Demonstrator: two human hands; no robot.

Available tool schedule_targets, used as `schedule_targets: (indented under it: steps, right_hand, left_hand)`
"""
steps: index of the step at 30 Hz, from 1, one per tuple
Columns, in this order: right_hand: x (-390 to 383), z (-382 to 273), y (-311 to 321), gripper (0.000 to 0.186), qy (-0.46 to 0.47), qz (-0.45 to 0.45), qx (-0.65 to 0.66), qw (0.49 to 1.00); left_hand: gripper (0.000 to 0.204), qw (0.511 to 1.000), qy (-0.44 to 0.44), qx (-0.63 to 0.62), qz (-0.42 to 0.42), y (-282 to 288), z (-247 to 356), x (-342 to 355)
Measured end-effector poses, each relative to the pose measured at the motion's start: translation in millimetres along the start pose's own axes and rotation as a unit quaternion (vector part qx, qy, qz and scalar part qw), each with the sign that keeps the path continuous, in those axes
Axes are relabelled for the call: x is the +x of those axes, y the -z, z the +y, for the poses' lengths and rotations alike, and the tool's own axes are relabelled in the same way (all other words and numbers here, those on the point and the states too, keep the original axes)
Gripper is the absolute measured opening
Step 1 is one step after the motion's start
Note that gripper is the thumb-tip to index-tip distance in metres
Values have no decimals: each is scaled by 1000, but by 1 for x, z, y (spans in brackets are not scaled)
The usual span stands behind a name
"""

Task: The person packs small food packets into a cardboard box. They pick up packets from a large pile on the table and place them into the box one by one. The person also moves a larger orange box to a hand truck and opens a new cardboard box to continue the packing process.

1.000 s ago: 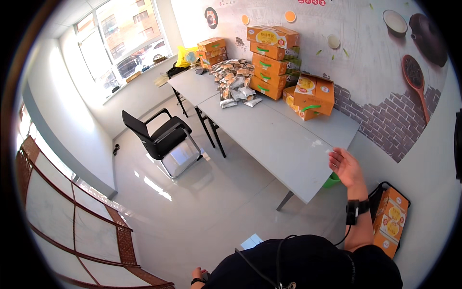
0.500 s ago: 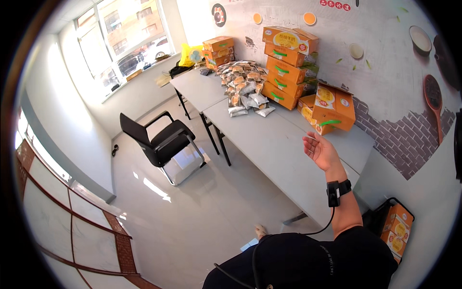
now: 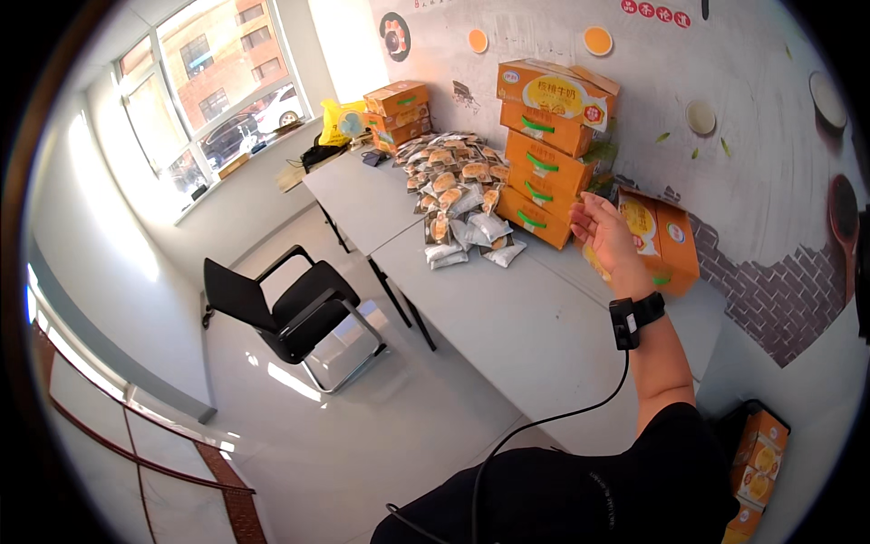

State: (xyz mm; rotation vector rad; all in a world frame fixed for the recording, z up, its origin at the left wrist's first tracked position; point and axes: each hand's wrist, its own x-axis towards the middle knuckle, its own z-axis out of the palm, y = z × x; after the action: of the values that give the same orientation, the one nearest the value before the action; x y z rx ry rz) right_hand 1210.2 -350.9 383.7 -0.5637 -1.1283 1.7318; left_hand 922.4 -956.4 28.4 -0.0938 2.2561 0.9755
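My right hand (image 3: 609, 238) is raised over the table, palm turned inward. Its fingers are loosely bent and apart, with nothing in them. It overlaps the left side of an orange carton (image 3: 675, 245) in the view; whether it touches it I cannot tell. Just left of the fingers rises a stack of orange cartons (image 3: 548, 170) with green handles. A heap of small packets (image 3: 453, 186), some dark with a round orange print and some silvery, lies farther left. My left hand is out of sight.
The long grey table (image 3: 507, 326) runs along a printed wall. More orange cartons (image 3: 396, 113) and a yellow bag (image 3: 335, 122) are at its far end. A black armchair (image 3: 290, 304) stands left of it. Another container of orange cartons (image 3: 757, 462) sits low at right.
My right hand has moved up and away from me, from below the single carton to between it and the stack. The view has shifted, so the table and chair appear lower.
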Motion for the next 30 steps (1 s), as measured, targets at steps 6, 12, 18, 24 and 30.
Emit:
schedule_targets:
  steps: [6,12,18,24,30]
  right_hand:
    - [81,12,-30,54,205,-21,-304,930]
    - [186,28,-80,81,384,87,-724,566]
    - [304,22,-150,92,305,204,-841,398]
    - [356,24,-174,96,297,188,-902,252]
    - [391,9,-150,109,199,253,-933,163]
  left_hand:
    - [31,993,32,-116,1,6,49,82]
    - [32,977,67,-204,5,38,90,194]
    - [32,937,107,-327,64,113,88,307]
    - [33,906,99,-398,108,191,16,362]
    - [30,875,105,-459,112,205,138,401]
